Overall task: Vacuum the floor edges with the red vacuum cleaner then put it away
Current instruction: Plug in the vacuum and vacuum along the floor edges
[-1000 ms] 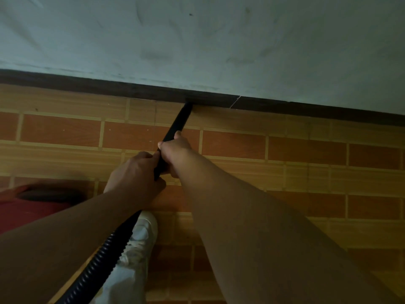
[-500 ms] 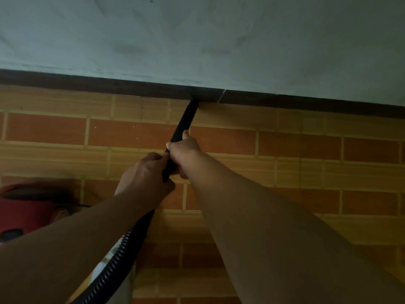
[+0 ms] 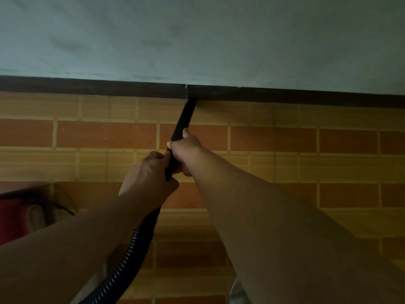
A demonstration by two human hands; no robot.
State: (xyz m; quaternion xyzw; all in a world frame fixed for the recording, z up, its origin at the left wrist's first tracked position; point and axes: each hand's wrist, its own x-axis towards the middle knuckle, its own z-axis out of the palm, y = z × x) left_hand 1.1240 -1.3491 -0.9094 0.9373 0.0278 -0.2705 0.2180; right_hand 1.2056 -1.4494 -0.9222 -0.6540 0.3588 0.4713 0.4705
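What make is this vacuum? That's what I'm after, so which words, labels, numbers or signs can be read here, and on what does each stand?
No text can be read anywhere in this view.
Red vacuum body: only a dim edge shows, with no legible label or brand.
Black nozzle, ribbed hose, wall, dark skirting, floor tiles: no print visible.

A pale, smudged wall (image 3: 197, 36) is seen across the top. Along its foot a dark skirting board (image 3: 87, 88) is run, broken by a thin pale seam (image 3: 186, 91). Below it, brick-patterned tiles (image 3: 328, 139) in orange and tan are laid in alternating rows.
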